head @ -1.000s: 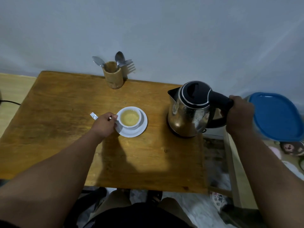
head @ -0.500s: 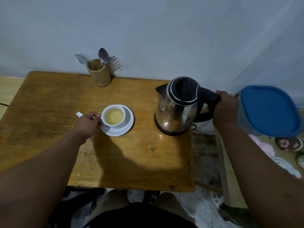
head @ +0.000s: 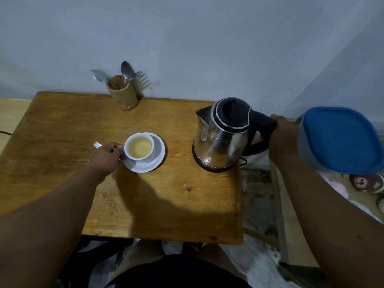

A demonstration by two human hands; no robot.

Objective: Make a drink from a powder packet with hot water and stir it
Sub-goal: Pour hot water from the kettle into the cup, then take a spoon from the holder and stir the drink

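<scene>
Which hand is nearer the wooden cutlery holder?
Left. The left hand holds the cup, in front of the cutlery holder; the right hand grips the kettle handle, far right.

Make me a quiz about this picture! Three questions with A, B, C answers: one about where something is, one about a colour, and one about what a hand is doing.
1. Where does the wooden utensil holder stand?
A. at the table's far edge, by the wall
B. on the saucer
C. beside the person's knees

2. What colour is the lid of the plastic container?
A. red
B. blue
C. yellow

3. What is the right hand doing?
A. lying flat on the table
B. stirring with a spoon
C. gripping the kettle's handle

Answers:
1. A, the holder stands at the back of the table, close to the wall.
2. B, the lid is plainly blue.
3. C, the fingers are wrapped round the black handle of the kettle, which stands upright on the table.
</scene>
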